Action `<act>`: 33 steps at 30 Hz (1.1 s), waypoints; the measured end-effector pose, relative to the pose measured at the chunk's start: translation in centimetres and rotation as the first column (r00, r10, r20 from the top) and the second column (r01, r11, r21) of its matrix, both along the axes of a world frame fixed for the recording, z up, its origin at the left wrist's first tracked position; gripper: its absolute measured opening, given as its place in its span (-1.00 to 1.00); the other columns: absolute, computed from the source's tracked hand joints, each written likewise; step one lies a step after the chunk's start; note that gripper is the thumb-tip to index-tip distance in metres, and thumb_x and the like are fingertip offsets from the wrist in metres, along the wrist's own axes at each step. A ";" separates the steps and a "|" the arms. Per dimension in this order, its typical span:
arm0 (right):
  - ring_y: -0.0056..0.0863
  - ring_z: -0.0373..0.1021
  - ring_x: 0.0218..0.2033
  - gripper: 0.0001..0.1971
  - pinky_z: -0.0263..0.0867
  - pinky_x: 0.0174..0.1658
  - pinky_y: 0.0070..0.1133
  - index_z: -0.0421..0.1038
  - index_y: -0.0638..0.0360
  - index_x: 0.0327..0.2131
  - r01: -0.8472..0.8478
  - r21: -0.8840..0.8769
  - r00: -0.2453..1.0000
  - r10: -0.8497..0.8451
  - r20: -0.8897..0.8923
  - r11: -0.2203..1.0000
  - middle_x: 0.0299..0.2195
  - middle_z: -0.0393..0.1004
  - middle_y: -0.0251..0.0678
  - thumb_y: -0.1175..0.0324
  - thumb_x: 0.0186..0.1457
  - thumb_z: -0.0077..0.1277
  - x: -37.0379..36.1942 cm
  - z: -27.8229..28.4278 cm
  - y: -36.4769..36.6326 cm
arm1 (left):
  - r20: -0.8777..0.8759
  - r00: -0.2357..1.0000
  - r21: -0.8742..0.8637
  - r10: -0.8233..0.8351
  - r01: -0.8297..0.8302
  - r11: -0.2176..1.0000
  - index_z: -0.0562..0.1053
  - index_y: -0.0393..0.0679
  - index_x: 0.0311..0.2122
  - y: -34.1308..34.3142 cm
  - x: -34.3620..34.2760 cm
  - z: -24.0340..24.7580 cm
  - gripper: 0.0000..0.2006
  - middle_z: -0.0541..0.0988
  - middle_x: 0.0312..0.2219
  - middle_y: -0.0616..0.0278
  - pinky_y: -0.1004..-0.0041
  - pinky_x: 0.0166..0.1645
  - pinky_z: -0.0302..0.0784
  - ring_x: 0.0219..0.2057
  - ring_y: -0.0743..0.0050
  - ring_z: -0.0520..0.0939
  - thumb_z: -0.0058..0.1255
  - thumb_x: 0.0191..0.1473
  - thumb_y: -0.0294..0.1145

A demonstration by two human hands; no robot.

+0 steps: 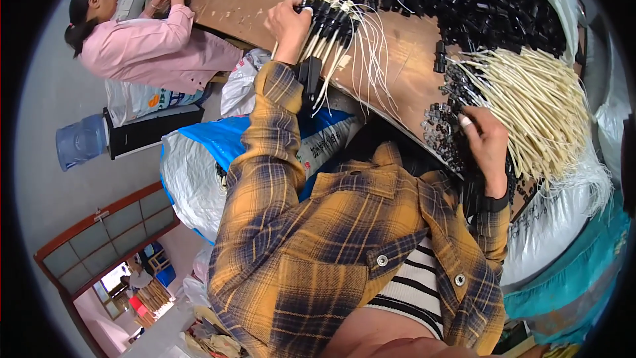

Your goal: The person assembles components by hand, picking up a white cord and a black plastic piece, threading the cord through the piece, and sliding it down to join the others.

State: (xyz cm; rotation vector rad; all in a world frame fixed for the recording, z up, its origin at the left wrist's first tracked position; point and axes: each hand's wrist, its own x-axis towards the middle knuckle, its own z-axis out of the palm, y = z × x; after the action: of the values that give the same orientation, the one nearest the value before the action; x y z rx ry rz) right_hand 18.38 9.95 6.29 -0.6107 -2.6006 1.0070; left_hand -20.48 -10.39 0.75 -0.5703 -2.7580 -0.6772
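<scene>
My left hand (289, 28) is closed at the left side of a row of cream cables with black fittings (329, 26) lying at the table edge. A cream length shows beside its wrist, but what the fingers grip is hidden. Thin white wires (374, 53) trail from the row to the right. My right hand (487, 144) rests by the table's front edge, its thumb and fingers drawn together over a heap of small clear and black parts (442, 126). Whatever lies between those fingertips is too small to tell. A large pile of cream cables (536, 109) lies right beside it.
A big heap of black plastic fittings (457, 0) covers the far right of the wooden table (404, 40). To the left a co-worker in pink (142, 43) works at the same table. A blue and white sack (199, 172) stands below my left arm; a white sack (556, 225) sits at right.
</scene>
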 end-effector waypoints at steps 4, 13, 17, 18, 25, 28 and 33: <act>-0.56 0.40 -0.45 -0.82 0.30 -0.36 -0.63 0.49 0.26 -0.24 0.111 -0.074 0.993 -0.107 0.052 0.991 -0.40 0.52 -0.28 0.43 0.07 0.07 2.4 -0.1 1.3 | -0.165 0.986 -0.023 0.009 -0.013 1.000 0.55 -0.02 -0.26 0.9 2.1 2.6 -0.73 0.58 -0.34 0.17 0.15 0.06 0.24 -0.14 0.14 0.49 0.10 -0.17 -0.29; -0.81 0.24 -0.47 -0.77 0.16 -0.38 -0.80 0.47 0.23 -0.13 0.057 -0.569 0.947 -0.225 -0.230 0.820 -0.33 0.50 -0.50 0.41 0.12 0.04 -6.2 4.0 -0.7 | -0.265 0.598 0.291 -0.756 0.797 0.529 0.54 0.01 -0.22 7.9 16.2 8.4 -0.66 0.52 -0.46 0.28 0.42 -0.42 0.50 -0.45 0.28 0.57 0.06 -0.21 -0.55; -0.84 0.19 -0.53 -0.83 0.11 -0.44 -0.82 0.50 0.29 -0.23 0.042 -0.748 0.952 -0.254 -0.171 0.663 -0.40 0.49 -0.49 0.44 0.15 -0.03 -5.3 2.8 -0.4 | -0.211 0.542 0.224 -0.813 0.837 0.500 0.54 -0.02 -0.19 8.6 18.2 9.6 -0.60 0.53 -0.44 0.30 0.46 -0.44 0.50 -0.47 0.36 0.57 0.08 -0.26 -0.61; -0.84 0.19 -0.53 -0.83 0.11 -0.44 -0.82 0.50 0.29 -0.23 0.044 -0.749 0.952 -0.256 -0.170 0.662 -0.40 0.49 -0.49 0.44 0.15 -0.03 -5.0 2.6 -0.3 | -0.177 0.524 0.194 -0.833 0.849 0.492 0.54 -0.06 -0.17 8.3 18.1 9.4 -0.57 0.56 -0.38 0.27 0.47 -0.42 0.50 -0.46 0.34 0.58 0.07 -0.28 -0.64; -0.82 0.19 -0.60 -0.85 0.09 -0.55 -0.83 0.48 0.26 -0.25 -0.051 -0.910 0.925 -0.325 -0.199 0.412 -0.46 0.52 -0.41 0.45 0.14 -0.04 -4.6 1.7 -0.4 | -0.231 0.520 0.245 -0.822 0.849 0.468 0.56 0.03 -0.22 9.0 19.5 9.1 -0.60 0.50 -0.48 0.33 0.46 -0.45 0.47 -0.45 0.38 0.55 0.10 -0.28 -0.61; -0.82 0.19 -0.60 -0.85 0.09 -0.56 -0.80 0.50 0.27 -0.27 0.053 -0.882 0.923 -0.359 -0.135 0.468 -0.49 0.50 -0.44 0.47 0.11 -0.03 -4.1 2.2 -0.5 | -0.290 0.488 0.162 -0.823 0.873 0.460 0.56 0.03 -0.23 9.0 19.1 8.9 -0.62 0.51 -0.48 0.34 0.49 -0.46 0.46 -0.45 0.40 0.55 0.10 -0.27 -0.59; -0.80 0.27 -0.53 -0.82 0.16 -0.48 -0.78 0.52 0.26 -0.24 0.140 -0.417 0.918 -0.275 -0.286 0.898 -0.49 0.50 -0.47 0.53 0.07 -0.01 -3.3 2.2 -1.3 | -0.288 0.587 0.138 -0.757 0.807 0.574 0.57 0.03 -0.27 7.6 16.2 7.9 -0.68 0.53 -0.48 0.35 0.48 -0.47 0.46 -0.47 0.41 0.55 0.08 -0.23 -0.56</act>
State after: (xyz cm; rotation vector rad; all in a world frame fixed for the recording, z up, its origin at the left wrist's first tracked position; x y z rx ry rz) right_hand 15.04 8.63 8.49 -0.7186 -1.9987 1.4266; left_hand -4.33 -2.76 8.64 -1.7462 -2.0555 -1.0504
